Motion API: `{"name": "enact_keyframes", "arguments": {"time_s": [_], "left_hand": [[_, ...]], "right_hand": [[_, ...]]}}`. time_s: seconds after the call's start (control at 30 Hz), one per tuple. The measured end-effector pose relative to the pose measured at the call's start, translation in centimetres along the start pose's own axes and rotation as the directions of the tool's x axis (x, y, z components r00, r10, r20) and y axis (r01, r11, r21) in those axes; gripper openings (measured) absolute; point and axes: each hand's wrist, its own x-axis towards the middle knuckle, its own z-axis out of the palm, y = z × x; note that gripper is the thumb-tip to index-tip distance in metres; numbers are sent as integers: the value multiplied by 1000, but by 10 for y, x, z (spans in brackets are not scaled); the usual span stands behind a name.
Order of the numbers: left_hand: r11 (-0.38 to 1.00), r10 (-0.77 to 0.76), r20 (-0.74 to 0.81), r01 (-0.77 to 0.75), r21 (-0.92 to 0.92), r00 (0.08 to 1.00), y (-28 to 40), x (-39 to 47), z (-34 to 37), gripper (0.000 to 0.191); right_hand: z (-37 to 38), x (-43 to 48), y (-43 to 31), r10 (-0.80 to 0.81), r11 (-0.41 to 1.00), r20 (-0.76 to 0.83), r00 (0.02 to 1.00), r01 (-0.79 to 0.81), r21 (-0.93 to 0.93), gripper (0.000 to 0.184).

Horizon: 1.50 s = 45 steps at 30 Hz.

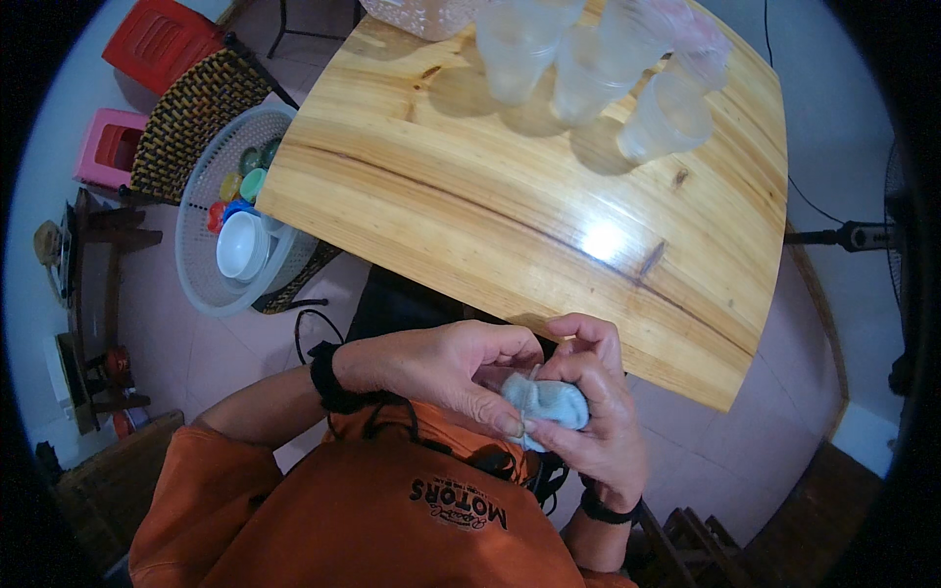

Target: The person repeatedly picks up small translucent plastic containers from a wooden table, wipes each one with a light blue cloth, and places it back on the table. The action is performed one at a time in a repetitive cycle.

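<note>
In front of my body, just off the table's near edge, both hands meet on a small light-blue knit bundle [564, 403] that looks like a rolled sock. The fingers of my right hand [606, 411] wrap around its right side, with the thumb pressed on its lower front. My left hand [470, 364] pinches the bundle's left edge, where a thin pale strand or band runs across the fabric. The left fingertips are partly hidden behind it. A black band circles each wrist.
Several translucent plastic cups [665, 121] stand on the far side of the wooden table [470, 191]. Left of it, a white perforated basket [198, 257] holds white bowls [239, 246] and colored items on a woven chair [195, 117]. A fan [871, 237] is at the right.
</note>
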Motion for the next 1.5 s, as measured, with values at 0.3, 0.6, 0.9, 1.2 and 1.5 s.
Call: {"name": "enact_keyframes", "arguments": {"time_s": [0.3,0.6,0.9,1.2,1.5], "left_hand": [[883,14,7,-16,469,1000,1,0,-1,69],[975,-149,3,146,170,989,-14,1,4,77],[955,-271,18,267,128,962,4,-3,5,79],[894,52,15,-53,446,999,6,10,18,72],[946,-182,-69,194,259,981,14,10,24,82]], "right_hand": [[28,13,-2,28,967,77,997,-8,-254,83],[17,8,-4,51,923,144,988,8,-384,67],[-3,-5,-1,43,936,-404,914,-178,-303,33],[11,-1,-24,-125,973,-275,953,63,-223,43],[9,3,5,-147,915,-467,872,-60,-400,39]]}}
